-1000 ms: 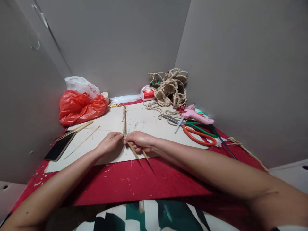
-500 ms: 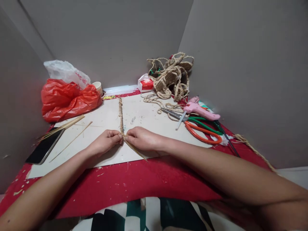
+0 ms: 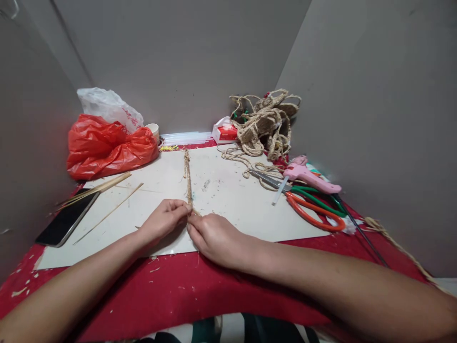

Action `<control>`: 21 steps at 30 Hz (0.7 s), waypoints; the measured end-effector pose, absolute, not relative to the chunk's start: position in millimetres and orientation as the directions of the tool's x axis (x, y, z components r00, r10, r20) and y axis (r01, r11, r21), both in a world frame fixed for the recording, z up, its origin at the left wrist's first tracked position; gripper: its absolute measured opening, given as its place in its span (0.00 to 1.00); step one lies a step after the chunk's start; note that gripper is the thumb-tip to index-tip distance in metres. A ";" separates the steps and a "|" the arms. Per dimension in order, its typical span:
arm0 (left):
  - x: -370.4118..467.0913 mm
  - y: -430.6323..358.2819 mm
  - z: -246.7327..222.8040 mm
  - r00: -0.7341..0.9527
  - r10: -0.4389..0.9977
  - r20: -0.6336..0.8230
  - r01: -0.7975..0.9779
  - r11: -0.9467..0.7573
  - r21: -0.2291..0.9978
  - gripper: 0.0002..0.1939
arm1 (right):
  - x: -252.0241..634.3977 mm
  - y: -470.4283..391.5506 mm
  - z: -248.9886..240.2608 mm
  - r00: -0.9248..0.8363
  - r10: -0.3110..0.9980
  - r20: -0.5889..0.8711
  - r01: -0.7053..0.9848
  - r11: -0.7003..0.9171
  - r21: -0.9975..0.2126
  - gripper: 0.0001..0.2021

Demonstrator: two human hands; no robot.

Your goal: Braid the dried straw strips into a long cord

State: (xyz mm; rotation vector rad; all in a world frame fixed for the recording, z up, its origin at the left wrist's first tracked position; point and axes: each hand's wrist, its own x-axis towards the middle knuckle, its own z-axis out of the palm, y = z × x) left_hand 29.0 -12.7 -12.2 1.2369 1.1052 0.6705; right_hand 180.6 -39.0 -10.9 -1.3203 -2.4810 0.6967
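Note:
A braided straw cord [image 3: 189, 178] runs straight away from me over the pale board [image 3: 228, 190]. My left hand [image 3: 166, 219] is closed, pinching the cord's near end between thumb and fingertips. Right beside it, my right hand [image 3: 216, 236] is closed on the straw at the same end, its fingers curled and partly hidden. The two hands nearly touch at the fingertips. The loose straw ends are mostly hidden behind my right hand.
Straw strips [image 3: 103, 187] lie across a phone [image 3: 67, 219] at left. Behind are a red plastic bag [image 3: 110, 150], a paper cup [image 3: 153, 129] and a tissue pack [image 3: 226, 132]. At right are coiled straw rope [image 3: 264, 124], a pink glue gun [image 3: 307, 176] and scissors [image 3: 314, 212].
My right hand has turned and moved nearer to me, its fingers now curled below the cord's end. The straw tail that stuck out below is hidden now. The camera view has shifted slightly.

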 end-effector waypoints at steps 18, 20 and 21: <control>26.4 -12.1 -18.0 0.490 0.834 -0.256 0.058 0.261 0.964 0.14 | 194.3 1.1 -16.9 -0.627 0.739 -0.248 0.235 -0.125 -0.964 0.20; 25.5 -11.5 -16.8 0.512 0.821 -0.253 0.121 0.222 0.967 0.15 | 194.9 5.1 -18.6 -0.647 0.716 -0.263 0.243 -0.133 -0.961 0.20; 24.8 -11.1 -15.8 0.527 0.815 -0.240 0.158 0.183 0.970 0.15 | 195.8 7.0 -18.4 -0.654 0.697 -0.296 0.253 -0.167 -0.953 0.20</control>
